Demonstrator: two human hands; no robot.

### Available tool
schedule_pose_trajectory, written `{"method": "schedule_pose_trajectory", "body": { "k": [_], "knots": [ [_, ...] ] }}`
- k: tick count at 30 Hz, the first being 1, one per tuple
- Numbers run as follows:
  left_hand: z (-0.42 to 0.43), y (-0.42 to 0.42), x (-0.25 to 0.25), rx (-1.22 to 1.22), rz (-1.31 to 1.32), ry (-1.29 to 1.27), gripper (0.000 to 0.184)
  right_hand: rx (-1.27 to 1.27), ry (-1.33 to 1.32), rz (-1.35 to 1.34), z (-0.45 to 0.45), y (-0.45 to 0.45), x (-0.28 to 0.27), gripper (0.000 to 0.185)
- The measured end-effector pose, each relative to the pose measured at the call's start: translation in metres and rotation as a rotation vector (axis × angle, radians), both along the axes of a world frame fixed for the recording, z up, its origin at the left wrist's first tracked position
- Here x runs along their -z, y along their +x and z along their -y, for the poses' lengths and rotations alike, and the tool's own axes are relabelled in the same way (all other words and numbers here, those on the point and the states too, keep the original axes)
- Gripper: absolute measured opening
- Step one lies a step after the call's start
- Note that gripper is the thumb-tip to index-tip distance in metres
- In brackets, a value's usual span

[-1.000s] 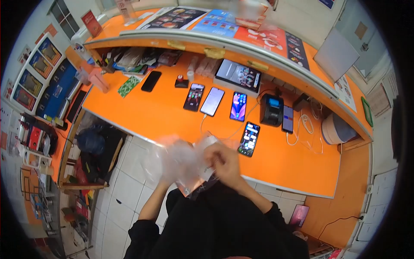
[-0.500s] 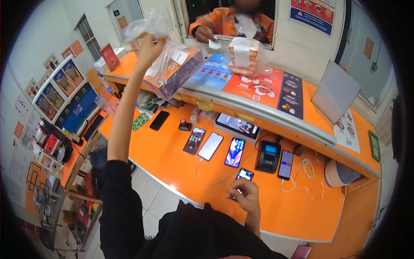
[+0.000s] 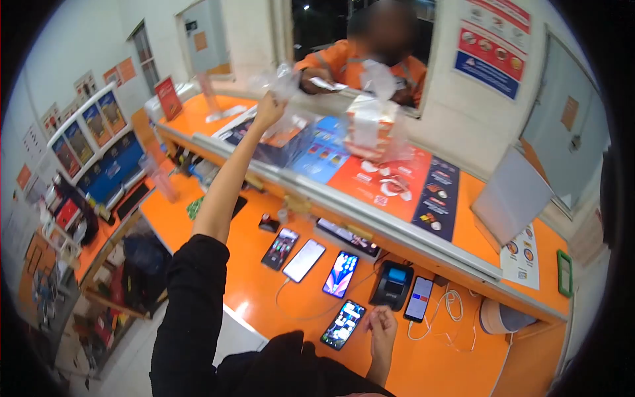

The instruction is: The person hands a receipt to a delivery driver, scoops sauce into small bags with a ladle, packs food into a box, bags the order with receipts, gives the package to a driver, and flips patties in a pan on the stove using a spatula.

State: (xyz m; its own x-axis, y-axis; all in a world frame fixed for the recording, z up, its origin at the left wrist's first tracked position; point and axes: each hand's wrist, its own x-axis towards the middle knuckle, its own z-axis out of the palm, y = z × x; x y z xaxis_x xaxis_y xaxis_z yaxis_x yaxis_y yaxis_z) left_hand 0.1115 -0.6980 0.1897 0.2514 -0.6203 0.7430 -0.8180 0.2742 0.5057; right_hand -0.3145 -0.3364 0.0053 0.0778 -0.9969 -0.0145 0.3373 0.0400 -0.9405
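Observation:
My left hand stretches over the raised counter, fingers closed on the gathered top of a clear plastic bag. Inside the bag is a dark and orange box, resting on the counter and partly hidden by my forearm. My right hand hovers low over the orange desk with its fingers loosely curled in, and nothing shows in them. Just left of it lies a smartphone with a lit screen. A black card terminal sits beyond that hand.
A person in an orange jacket at the window holds a white slip. Bagged stacked boxes stand on the printed counter mat. Several phones and a white cable lie on the desk. A grey panel stands right.
My left hand has moved right and lowered the bagged box onto the counter. My right hand has shifted down, uncovering the nearest phone. The view has tilted and shifted.

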Motion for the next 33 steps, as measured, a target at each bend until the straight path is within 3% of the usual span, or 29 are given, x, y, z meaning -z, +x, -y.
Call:
{"method": "schedule_pose_trajectory", "body": {
  "k": [4,6,8,11,12,13,14,15,17,19,20,21,22,24,28,31,33],
  "knots": [
    [-0.054,0.027,0.014,0.085,0.103,0.026,0.038,-0.142,-0.029,0.01,0.02,0.028,-0.017,0.009],
    [-0.113,0.04,0.03,0.052,0.268,-0.078,0.033,-0.21,-0.034,-0.011,0.027,0.051,-0.025,0.009],
    [-0.194,0.044,0.056,0.047,0.249,-0.142,0.026,-0.302,-0.027,0.002,0.029,0.079,-0.029,0.009],
    [-0.324,0.067,0.149,-0.049,0.197,0.036,0.024,-0.487,-0.051,0.011,0.026,0.131,-0.026,0.007],
    [-0.375,0.08,0.21,-0.187,0.299,0.078,0.025,-0.579,-0.056,-0.041,0.023,0.153,-0.024,0.007],
    [-0.435,0.088,0.266,-0.156,0.147,0.231,0.025,-0.662,-0.061,-0.088,0.017,0.178,-0.024,0.008],
    [-0.505,0.088,0.316,-0.209,-0.143,0.637,0.025,-0.739,-0.066,-0.134,0.01,0.202,-0.026,0.009],
    [-0.567,0.092,0.358,-0.233,-0.28,0.86,0.025,-0.826,-0.148,-0.201,0.001,0.226,-0.031,0.009],
    [-0.687,0.094,0.425,-0.288,-0.441,1.138,0.027,-0.988,-0.296,-0.343,-0.019,0.271,-0.043,0.011],
    [-0.774,0.105,0.457,-0.347,-0.615,1.319,0.029,-0.523,-0.69,-0.452,0.002,0.3,-0.045,0.014],
    [-0.806,0.116,0.466,-0.361,-0.687,1.369,0.029,-0.423,-0.364,-0.166,0.017,0.302,-0.064,0.02],
    [-0.832,0.129,0.472,-0.379,-0.756,1.402,0.03,-0.01,-0.67,-0.201,0.014,0.31,-0.12,0.02],
    [-0.855,0.143,0.476,-0.389,-0.817,1.423,0.031,0.16,-0.678,-0.083,0.022,0.309,-0.147,0.038],
    [-0.894,0.169,0.484,-0.42,-0.93,1.445,0.033,0.438,-0.752,-0.258,0.053,0.289,-0.179,0.053],
    [-0.982,0.206,0.501,-0.504,-1.134,1.391,0.036,0.562,-0.799,-0.163,0.077,0.304,-0.202,0.05],
    [-1.056,0.218,0.52,-0.573,-1.278,1.345,0.038,0.615,-0.858,-0.184,-0.004,0.365,-0.19,0.045],
    [-1.112,0.223,0.527,-0.623,-1.362,1.314,0.04,0.552,-0.886,-0.209,-0.056,0.42,-0.147,0.038]
  ]
}}
